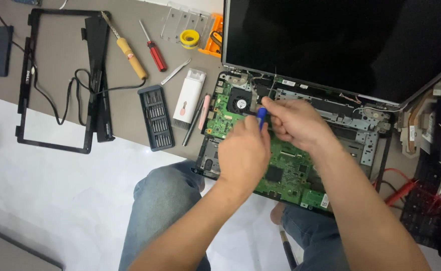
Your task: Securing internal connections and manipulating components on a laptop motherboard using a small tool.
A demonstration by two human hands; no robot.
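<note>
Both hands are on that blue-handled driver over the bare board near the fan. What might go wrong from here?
1. The blue-handled screwdriver, pinched between the left hand and right hand, works right over the exposed green motherboard; a slip could gouge it.
2. The opened laptop overhangs the table edge above the knees, so pressing down might tip it.
3. Thin loose wires lie by the hinge and could snag.

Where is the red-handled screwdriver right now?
In the head view, the small red-handled screwdriver lies untouched on the grey-brown table at upper left, between the yellow-handled soldering iron and the roll of yellow tape.
</note>
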